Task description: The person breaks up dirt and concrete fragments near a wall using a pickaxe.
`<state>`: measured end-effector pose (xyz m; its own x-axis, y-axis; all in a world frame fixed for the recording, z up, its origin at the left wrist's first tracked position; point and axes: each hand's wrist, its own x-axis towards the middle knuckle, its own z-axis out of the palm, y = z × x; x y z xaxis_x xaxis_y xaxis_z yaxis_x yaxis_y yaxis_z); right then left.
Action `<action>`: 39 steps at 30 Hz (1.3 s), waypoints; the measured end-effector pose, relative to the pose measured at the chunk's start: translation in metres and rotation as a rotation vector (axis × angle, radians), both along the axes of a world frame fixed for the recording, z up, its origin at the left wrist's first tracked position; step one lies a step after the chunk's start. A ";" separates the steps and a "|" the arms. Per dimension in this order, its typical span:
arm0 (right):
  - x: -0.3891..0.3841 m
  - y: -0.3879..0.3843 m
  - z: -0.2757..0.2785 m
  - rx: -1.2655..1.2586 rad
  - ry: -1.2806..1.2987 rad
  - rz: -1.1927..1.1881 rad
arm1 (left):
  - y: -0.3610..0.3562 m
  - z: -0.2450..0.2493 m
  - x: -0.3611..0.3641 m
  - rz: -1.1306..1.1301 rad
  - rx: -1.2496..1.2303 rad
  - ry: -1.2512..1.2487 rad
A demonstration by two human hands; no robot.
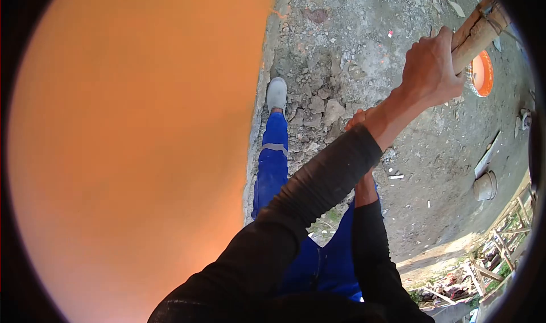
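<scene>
My left hand (433,67) is wrapped round a wooden pole (479,36), whose visible part reaches to the upper right, where something dark is tied on it. Partly hidden behind my left forearm, my right hand (356,119) has its fingers curled; what it holds is out of sight. A smooth orange wall (136,129) fills the left side. Just beyond my left hand, an orange-rimmed bucket (487,74) with pale orange contents stands on the ground.
Rough ground (364,33) with broken clods (316,104) runs along the wall's base, beside my shoe (277,94). A grey bucket (484,187) and a board (488,153) lie at the right. Scrap wood (483,272) is piled at the lower right.
</scene>
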<state>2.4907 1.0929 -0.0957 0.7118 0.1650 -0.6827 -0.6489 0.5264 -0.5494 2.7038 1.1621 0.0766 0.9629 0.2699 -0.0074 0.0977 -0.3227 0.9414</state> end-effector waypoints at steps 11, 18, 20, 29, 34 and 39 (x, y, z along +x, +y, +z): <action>-0.113 0.151 -0.054 -0.590 0.075 0.585 | 0.176 -0.246 -0.199 0.154 0.137 0.987; -0.056 0.106 0.009 -0.670 0.192 0.781 | 0.152 -0.254 -0.175 0.336 -0.226 1.055; -0.069 0.051 0.028 -0.582 0.254 0.733 | 0.122 -0.294 -0.173 0.402 -0.269 0.941; -0.161 -0.092 0.084 -0.736 0.196 0.772 | -0.051 -0.224 -0.201 0.421 -0.299 1.074; -0.071 -0.046 0.063 -0.591 -0.076 0.396 | -0.028 -0.115 -0.067 0.211 -0.152 0.432; 0.019 0.012 -0.014 -0.194 0.056 0.104 | 0.040 -0.010 0.067 0.110 -0.052 0.044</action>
<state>2.5095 1.1045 -0.1094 0.6577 0.0979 -0.7469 -0.7268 0.3431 -0.5951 2.7708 1.2020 0.0664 0.9258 0.3723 -0.0660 0.1717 -0.2584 0.9507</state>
